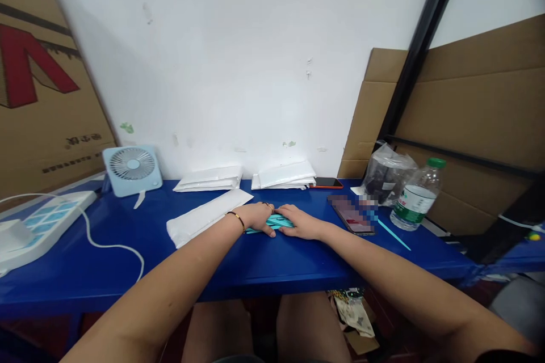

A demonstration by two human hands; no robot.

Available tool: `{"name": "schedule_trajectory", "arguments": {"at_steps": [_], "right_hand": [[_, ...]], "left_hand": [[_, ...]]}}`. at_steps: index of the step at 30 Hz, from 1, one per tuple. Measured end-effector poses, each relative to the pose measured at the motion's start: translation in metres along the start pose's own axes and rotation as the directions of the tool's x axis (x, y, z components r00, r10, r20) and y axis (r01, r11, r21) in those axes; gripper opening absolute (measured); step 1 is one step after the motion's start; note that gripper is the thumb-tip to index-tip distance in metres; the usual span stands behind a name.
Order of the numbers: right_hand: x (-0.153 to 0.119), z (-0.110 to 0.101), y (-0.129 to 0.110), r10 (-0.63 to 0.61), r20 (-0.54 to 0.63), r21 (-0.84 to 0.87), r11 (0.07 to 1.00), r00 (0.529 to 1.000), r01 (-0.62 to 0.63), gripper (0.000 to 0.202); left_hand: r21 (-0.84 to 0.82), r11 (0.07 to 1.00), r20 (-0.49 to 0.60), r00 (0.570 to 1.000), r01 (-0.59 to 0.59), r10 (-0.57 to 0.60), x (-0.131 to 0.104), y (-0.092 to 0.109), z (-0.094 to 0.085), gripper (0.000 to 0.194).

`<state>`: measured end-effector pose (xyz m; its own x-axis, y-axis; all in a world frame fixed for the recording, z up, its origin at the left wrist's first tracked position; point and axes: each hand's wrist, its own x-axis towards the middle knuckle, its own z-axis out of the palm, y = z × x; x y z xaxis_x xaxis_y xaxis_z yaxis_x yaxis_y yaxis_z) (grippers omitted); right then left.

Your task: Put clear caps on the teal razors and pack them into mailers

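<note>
A bundle of thin teal strips [279, 220] lies low on the blue table, largely covered by my hands. My left hand [258, 216], with a bracelet at the wrist, closes on the bundle's left part, thumb along the near side. From the other side my right hand [301, 222] curls its fingers over the right part. To the left, a white padded envelope [204, 218] lies at a slant, its right part close to my left hand. One similar teal strip with a pointed end [395, 235] lies apart at the right.
White envelope stacks [208, 178] [284, 176] and an orange-edged phone [327, 182] sit by the wall. Another phone [349, 215] lies right of my hands. Further right stand a bottle [415, 198] and a bagged dark object [385, 178]. A fan [133, 170] and power strip [51, 224] are left.
</note>
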<state>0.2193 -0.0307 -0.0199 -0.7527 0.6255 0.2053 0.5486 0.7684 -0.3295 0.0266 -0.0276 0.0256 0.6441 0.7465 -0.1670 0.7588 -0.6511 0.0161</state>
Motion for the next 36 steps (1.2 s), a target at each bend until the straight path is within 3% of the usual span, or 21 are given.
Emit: {"name": "schedule_trajectory", "arguments": {"at_steps": [4, 9, 14, 18, 22, 25, 27, 29, 33, 36], "right_hand": [[0.015, -0.006, -0.005, -0.033, 0.025, -0.196, 0.98, 0.999, 0.037, 0.029], [0.034, -0.012, -0.016, 0.122, 0.18, -0.364, 0.93, 0.976, -0.049, 0.035], [0.042, -0.021, -0.017, 0.194, 0.193, -0.414, 0.905, 0.962, -0.1, 0.038], [0.048, -0.066, -0.022, 0.226, 0.133, -0.445, 0.884, 0.965, -0.146, 0.052], [0.059, -0.136, -0.037, 0.306, -0.021, -0.396, 0.871, 0.952, -0.289, 0.061], [0.071, -0.16, -0.049, 0.276, -0.099, -0.292, 0.91, 0.956, -0.293, 0.069], [0.08, -0.153, -0.054, 0.225, -0.063, -0.219, 0.948, 0.972, -0.233, 0.068], [0.089, -0.132, -0.056, 0.178, 0.009, -0.195, 0.966, 0.984, -0.172, 0.062], [0.1, -0.085, -0.051, 0.127, -0.009, -0.295, 0.947, 0.992, -0.124, 0.044], [0.099, -0.078, -0.041, 0.153, -0.023, -0.305, 0.94, 0.988, -0.152, 0.043]], "left_hand": [[0.043, 0.999, -0.045, 0.999, 0.018, -0.016, 0.006, 0.003, 0.006, 0.043], [0.034, 0.998, -0.113, 0.992, 0.058, -0.053, 0.014, 0.003, 0.017, 0.033], [-0.056, 0.991, -0.234, 0.963, 0.121, -0.131, 0.013, 0.001, 0.022, 0.024], [-0.187, 0.968, -0.38, 0.896, 0.168, -0.229, 0.015, -0.006, 0.019, 0.026], [-0.341, 0.927, -0.526, 0.785, 0.158, -0.328, 0.02, -0.01, 0.006, 0.021], [-0.423, 0.898, -0.607, 0.699, 0.12, -0.379, 0.025, -0.007, -0.002, 0.021], [-0.468, 0.878, -0.638, 0.648, 0.103, -0.417, 0.029, -0.002, -0.001, 0.021], [-0.508, 0.856, -0.646, 0.616, 0.094, -0.451, 0.034, 0.002, 0.005, 0.022], [-0.539, 0.836, -0.613, 0.633, 0.102, -0.472, 0.04, 0.002, 0.028, 0.025], [-0.484, 0.865, -0.608, 0.66, 0.132, -0.441, 0.037, -0.005, 0.04, 0.024]]}}
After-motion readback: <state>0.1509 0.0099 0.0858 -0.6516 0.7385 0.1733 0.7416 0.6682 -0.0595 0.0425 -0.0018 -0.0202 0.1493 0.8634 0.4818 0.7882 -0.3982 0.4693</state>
